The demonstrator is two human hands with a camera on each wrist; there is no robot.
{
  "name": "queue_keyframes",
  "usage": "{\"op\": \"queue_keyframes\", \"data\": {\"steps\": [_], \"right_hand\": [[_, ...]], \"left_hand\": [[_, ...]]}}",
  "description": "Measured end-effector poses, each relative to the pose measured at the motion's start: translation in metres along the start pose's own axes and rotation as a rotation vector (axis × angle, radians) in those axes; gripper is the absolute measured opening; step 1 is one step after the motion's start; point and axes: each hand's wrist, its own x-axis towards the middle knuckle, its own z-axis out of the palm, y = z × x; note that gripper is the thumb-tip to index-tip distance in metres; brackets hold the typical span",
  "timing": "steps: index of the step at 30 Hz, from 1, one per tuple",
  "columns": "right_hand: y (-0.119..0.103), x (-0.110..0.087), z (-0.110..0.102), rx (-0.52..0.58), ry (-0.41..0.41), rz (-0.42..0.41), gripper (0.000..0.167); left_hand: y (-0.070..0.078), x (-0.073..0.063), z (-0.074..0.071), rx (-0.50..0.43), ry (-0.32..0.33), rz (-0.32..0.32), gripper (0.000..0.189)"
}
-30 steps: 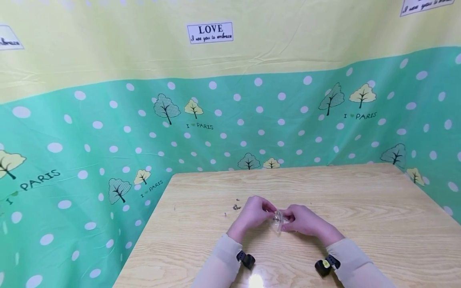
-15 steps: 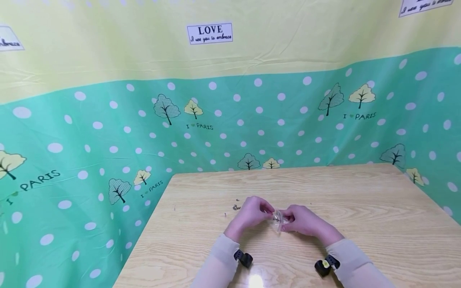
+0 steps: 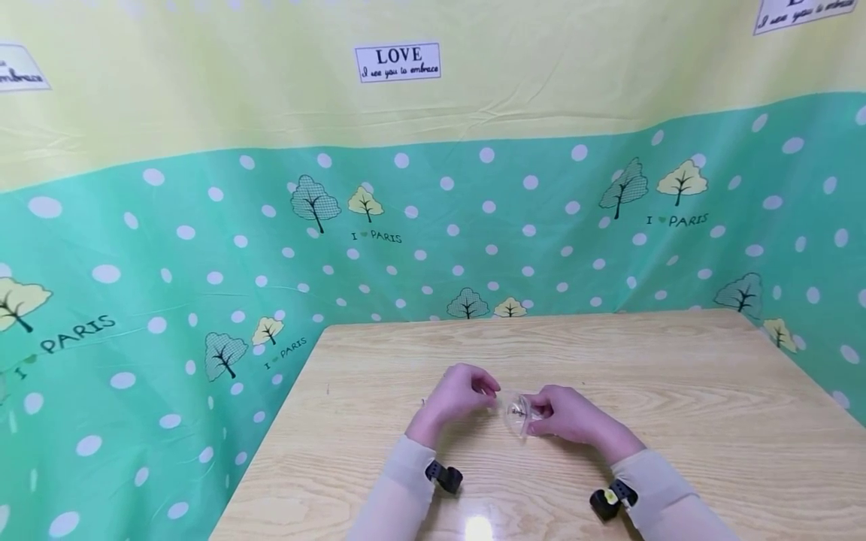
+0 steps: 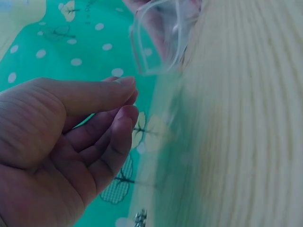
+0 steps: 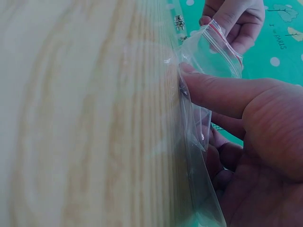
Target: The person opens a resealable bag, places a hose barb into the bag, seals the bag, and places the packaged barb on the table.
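My right hand (image 3: 567, 413) pinches a small clear zip-lock bag (image 3: 518, 415) between thumb and fingers, low over the table. In the right wrist view the bag's mouth, with a red line along its zip (image 5: 215, 29), gapes toward the other hand. Small dark bits show through the plastic in the head view. My left hand (image 3: 460, 394) is a short way left of the bag, apart from it. Its fingers are loosely curled, thumb tip close to the index fingertip, with nothing showing between them. Beyond the hand lie small silvery metal parts (image 5: 179, 22), hidden by it in the head view.
The pale wood-grain table (image 3: 676, 391) spreads around both hands. A green and yellow printed cloth (image 3: 433, 225) hangs behind it and along the left side. A tiny piece (image 3: 423, 401) lies left of my left hand.
My left hand has let go of the bag's edge and moved left, now covering the small metal parts in the head view. The bag's mouth looks rounder. My right hand has stayed put.
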Motion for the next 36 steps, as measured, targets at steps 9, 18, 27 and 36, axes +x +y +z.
{"op": "queue_keyframes", "data": {"steps": [9, 18, 27, 36], "right_hand": [[0.000, 0.000, 0.003, 0.034, 0.006, -0.029, 0.054], [-0.001, 0.001, 0.004, 0.007, -0.002, -0.035, 0.052], [-0.004, -0.001, 0.004, 0.002, 0.006, 0.018, 0.053], [0.000, -0.001, 0.002, -0.015, 0.008, -0.008, 0.055]], "left_hand": [[-0.012, -0.007, -0.028, 0.002, -0.001, -0.043, 0.024], [-0.027, -0.016, -0.058, 0.007, 0.048, -0.075, 0.026], [-0.051, -0.024, -0.076, -0.023, 0.091, -0.147, 0.026], [-0.064, -0.026, -0.079, -0.050, 0.124, -0.195, 0.027]]}}
